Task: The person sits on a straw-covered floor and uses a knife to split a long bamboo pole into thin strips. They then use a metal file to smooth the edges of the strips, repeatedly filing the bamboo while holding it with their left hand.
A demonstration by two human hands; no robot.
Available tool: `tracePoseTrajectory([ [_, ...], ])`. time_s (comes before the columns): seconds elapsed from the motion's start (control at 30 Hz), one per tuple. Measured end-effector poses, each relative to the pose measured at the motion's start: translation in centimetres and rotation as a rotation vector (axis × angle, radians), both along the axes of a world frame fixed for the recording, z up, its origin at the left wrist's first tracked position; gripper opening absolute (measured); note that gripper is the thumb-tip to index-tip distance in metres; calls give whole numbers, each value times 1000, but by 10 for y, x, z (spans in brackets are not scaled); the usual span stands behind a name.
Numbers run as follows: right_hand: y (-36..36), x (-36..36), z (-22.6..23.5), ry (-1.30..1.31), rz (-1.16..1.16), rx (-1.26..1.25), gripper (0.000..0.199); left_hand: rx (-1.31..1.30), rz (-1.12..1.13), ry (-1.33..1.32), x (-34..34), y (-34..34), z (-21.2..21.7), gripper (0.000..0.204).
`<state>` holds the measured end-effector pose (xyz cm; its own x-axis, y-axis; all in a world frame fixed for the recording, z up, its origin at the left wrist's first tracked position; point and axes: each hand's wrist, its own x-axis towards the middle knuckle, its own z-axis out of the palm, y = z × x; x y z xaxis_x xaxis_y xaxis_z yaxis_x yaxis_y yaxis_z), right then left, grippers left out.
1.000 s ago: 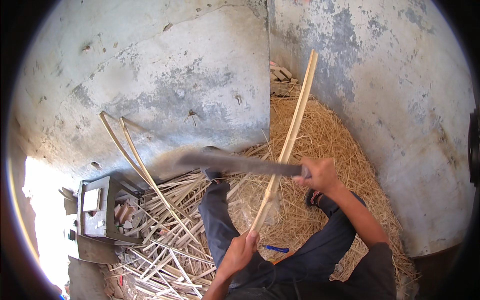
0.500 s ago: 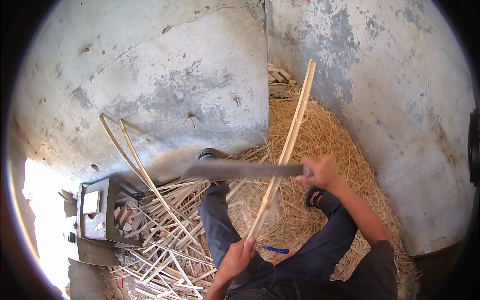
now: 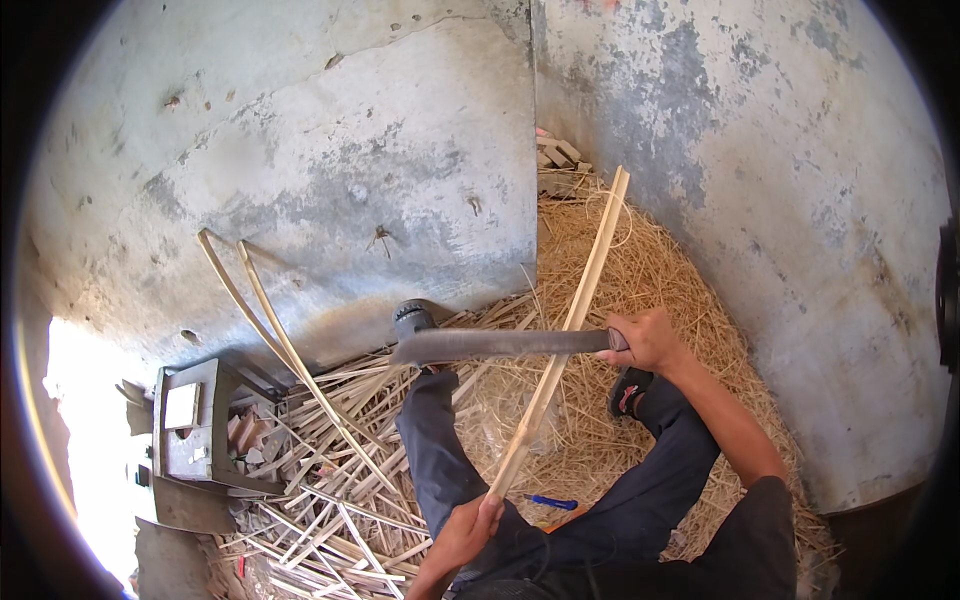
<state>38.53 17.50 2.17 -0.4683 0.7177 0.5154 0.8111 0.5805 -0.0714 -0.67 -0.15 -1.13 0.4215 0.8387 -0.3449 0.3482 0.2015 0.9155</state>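
My left hand (image 3: 468, 530) is closed around the lower end of a long split bamboo strip (image 3: 536, 414), which slants up and away to the right. My right hand (image 3: 648, 342) grips the handle of a machete (image 3: 480, 345). Its wide dark blade points left and crosses the strip around its middle, appearing to touch it. A thin curled shaving (image 3: 627, 232) hangs beside the strip's far end. Between my legs, close to the left hand, lies a blue utility knife (image 3: 552, 501).
Straw-like shavings (image 3: 660, 270) heap up in the corner, and many cut strips (image 3: 350, 520) cover the floor at left. Two long strips (image 3: 300, 360) lean on the wall (image 3: 300, 180). A grey box-like object (image 3: 190, 460) stands far left; bricks (image 3: 560, 152) are stacked in the corner.
The bamboo strip has slid down toward me with my left hand, lowering its far end. The machete has shifted slightly right, and a curled shaving now stands out near the far end.
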Motion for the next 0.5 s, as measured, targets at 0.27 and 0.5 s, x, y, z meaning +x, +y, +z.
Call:
tracePoseTrajectory([
  [0.27,55,119,19,244,-515,-44,53,-75,-37,314,-54,-47,8,49],
  [0.5,38,66,0,145,-291,-86,67,-146,-27,38,-54,-32,9,49],
])
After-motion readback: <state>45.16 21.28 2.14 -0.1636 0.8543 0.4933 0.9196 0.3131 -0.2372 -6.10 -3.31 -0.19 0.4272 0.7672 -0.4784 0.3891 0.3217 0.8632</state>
